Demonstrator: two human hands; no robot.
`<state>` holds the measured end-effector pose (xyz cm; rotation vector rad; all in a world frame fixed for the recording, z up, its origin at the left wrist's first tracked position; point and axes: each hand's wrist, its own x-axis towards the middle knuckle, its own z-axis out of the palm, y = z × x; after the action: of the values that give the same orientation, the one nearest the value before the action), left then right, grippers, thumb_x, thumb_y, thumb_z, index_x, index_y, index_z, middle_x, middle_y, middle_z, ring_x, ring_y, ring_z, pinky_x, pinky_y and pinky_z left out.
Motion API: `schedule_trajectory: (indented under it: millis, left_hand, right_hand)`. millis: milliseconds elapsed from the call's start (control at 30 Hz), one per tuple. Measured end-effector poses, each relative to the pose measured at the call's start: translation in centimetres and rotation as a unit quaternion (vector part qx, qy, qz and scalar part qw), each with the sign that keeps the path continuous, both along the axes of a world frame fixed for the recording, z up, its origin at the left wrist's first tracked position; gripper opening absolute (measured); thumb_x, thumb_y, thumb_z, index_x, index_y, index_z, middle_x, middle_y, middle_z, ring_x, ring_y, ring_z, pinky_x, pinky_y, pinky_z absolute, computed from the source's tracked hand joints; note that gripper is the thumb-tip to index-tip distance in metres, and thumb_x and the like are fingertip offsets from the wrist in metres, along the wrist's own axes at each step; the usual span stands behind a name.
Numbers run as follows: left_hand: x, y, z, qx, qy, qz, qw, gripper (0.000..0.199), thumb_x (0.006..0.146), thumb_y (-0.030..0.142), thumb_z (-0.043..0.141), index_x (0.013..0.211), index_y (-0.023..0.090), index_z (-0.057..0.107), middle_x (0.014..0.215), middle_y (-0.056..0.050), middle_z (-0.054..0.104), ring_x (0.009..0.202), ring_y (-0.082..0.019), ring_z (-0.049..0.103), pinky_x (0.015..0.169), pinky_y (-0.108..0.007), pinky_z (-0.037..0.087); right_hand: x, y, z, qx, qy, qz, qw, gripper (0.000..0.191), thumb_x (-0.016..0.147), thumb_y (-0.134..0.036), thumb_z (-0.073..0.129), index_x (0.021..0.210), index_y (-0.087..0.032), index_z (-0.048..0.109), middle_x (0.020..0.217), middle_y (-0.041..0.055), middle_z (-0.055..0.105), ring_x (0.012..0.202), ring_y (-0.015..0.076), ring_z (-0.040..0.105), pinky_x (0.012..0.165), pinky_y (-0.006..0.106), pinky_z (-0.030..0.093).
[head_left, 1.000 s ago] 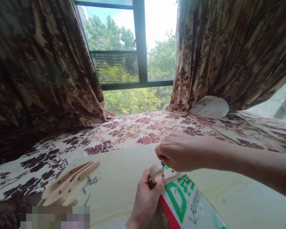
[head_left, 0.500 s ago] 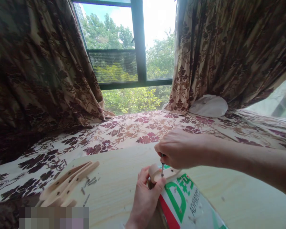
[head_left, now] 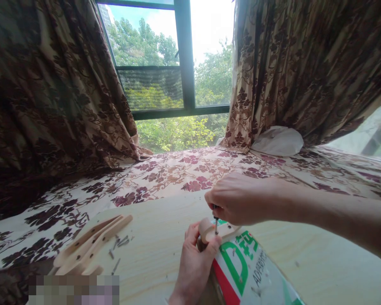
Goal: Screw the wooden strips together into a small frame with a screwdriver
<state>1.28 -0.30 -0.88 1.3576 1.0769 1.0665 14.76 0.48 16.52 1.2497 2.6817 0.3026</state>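
Note:
My right hand point(head_left: 233, 199) is closed around the dark handle of a screwdriver point(head_left: 216, 225), most of it hidden in the fist. Its metal shaft points down, and the tip meets a pale wooden piece point(head_left: 226, 231) near that piece's rounded end. Dark holes dot the wood. My left hand point(head_left: 193, 258) grips the rounded end, thumb in front and fingers behind. Beneath the wooden piece lies a white box point(head_left: 269, 277) with green lettering and a red stripe; small bits are scattered on it.
Several similar wooden pieces point(head_left: 97, 241) lie at the left on a pale wooden board point(head_left: 152, 241). Beside them are loose screws point(head_left: 123, 241). A flowered cloth point(head_left: 174, 169) spreads behind, reaching the window between patterned curtains point(head_left: 273, 63). A whitish plastic bag point(head_left: 279, 142) rests by the right curtain.
My right hand has turned very slightly with the screwdriver, whose tip stays at the same spot on the wood. The left hand keeps its grip almost unmoved.

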Motion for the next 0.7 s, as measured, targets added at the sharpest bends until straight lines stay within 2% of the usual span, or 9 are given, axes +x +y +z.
schedule_trajectory:
  millis: [100,200,300,433,533,700]
  left_hand:
    - [0.0,0.1,-0.1,0.000,-0.004,0.001,1.000,0.037,0.072,0.046,0.066,0.096,0.018,0.059,0.096,-0.004,0.059,0.082,-0.019,0.058,0.073,-0.029,0.048]
    - [0.0,0.0,-0.2,0.000,-0.004,0.001,1.000,0.037,0.073,0.045,0.066,0.097,0.018,0.059,0.097,-0.005,0.059,0.082,-0.018,0.057,0.072,-0.028,0.048]
    - [0.0,0.0,-0.3,-0.003,-0.007,-0.002,1.000,0.039,0.073,0.044,0.066,0.101,0.018,0.058,0.094,-0.004,0.060,0.081,-0.019,0.058,0.071,-0.028,0.048]
    - [0.1,0.1,-0.4,-0.006,-0.011,-0.002,1.000,0.041,0.073,0.045,0.066,0.103,0.018,0.058,0.093,-0.004,0.061,0.082,-0.019,0.058,0.073,-0.029,0.048]
    - [0.0,0.2,-0.5,-0.012,-0.012,0.002,1.000,0.041,0.072,0.046,0.067,0.102,0.018,0.058,0.098,-0.005,0.060,0.085,-0.020,0.058,0.077,-0.030,0.048]
    - [-0.2,0.1,-0.5,-0.029,-0.021,0.006,0.999,0.046,0.069,0.051,0.070,0.101,0.019,0.060,0.100,-0.005,0.060,0.086,-0.020,0.059,0.076,-0.029,0.048]
  right_hand:
    - [0.0,-0.3,0.7,-0.022,-0.009,0.003,1.000,0.016,0.082,-0.018,0.054,0.083,-0.014,0.069,0.067,0.0072,0.066,0.049,0.0121,0.041,0.044,0.028,0.021]
    - [0.1,-0.4,1.1,-0.044,-0.010,0.036,0.998,0.015,0.083,-0.017,0.056,0.091,-0.015,0.068,0.070,0.0053,0.066,0.051,0.0119,0.041,0.045,0.026,0.023]
    - [0.1,-0.4,0.7,-0.036,0.003,0.064,0.997,0.016,0.085,-0.013,0.051,0.088,-0.014,0.067,0.067,0.0040,0.064,0.050,0.0111,0.038,0.044,0.026,0.023]
    - [-0.2,-0.2,0.3,-0.027,0.013,0.033,0.999,0.020,0.085,-0.012,0.048,0.080,-0.012,0.067,0.063,0.0048,0.061,0.047,0.0104,0.031,0.044,0.026,0.023]
    - [-0.3,-0.2,0.8,-0.038,0.005,-0.004,0.999,0.020,0.085,-0.015,0.048,0.082,-0.012,0.068,0.067,0.0061,0.063,0.048,0.0107,0.034,0.045,0.027,0.023]
    - [-0.1,-0.2,1.5,-0.061,-0.012,0.017,0.998,0.015,0.083,-0.016,0.053,0.084,-0.017,0.068,0.071,0.0047,0.065,0.052,0.0116,0.040,0.045,0.026,0.026]
